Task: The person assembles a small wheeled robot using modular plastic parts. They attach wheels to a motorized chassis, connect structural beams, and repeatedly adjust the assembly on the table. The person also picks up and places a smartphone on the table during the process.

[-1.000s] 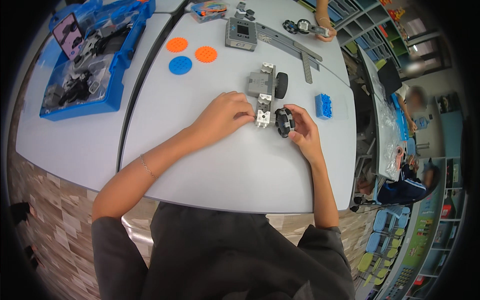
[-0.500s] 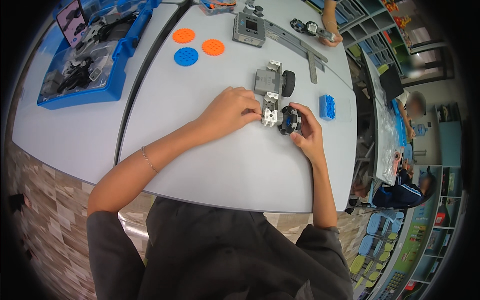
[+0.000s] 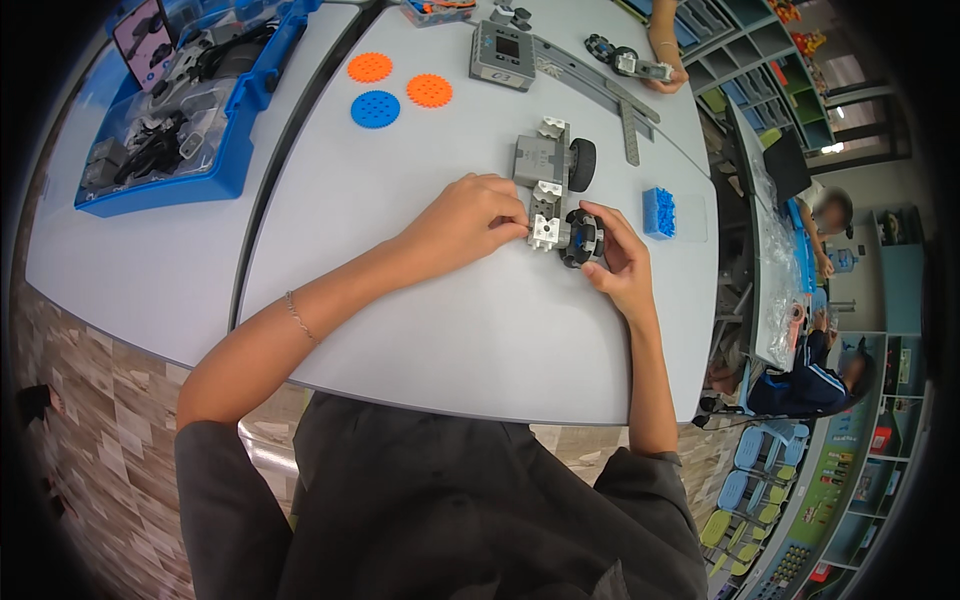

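Wheeled chassis [image 3: 550,193], upper centre: right hand [image 3: 627,265] grips lower wheel [image 3: 580,240]; left hand [image 3: 472,215] pinches narrowly at left edge; chassis grey, brackets [image 3: 546,232] white.

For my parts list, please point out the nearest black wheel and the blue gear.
Nearest black wheel [image 3: 582,240]: head view, middle of its visible side.
Blue gear [image 3: 375,110]: head view, middle of its flat face.

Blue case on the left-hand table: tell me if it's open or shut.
Open: the blue case has no blue lid over it, and grey parts and black cables show inside.
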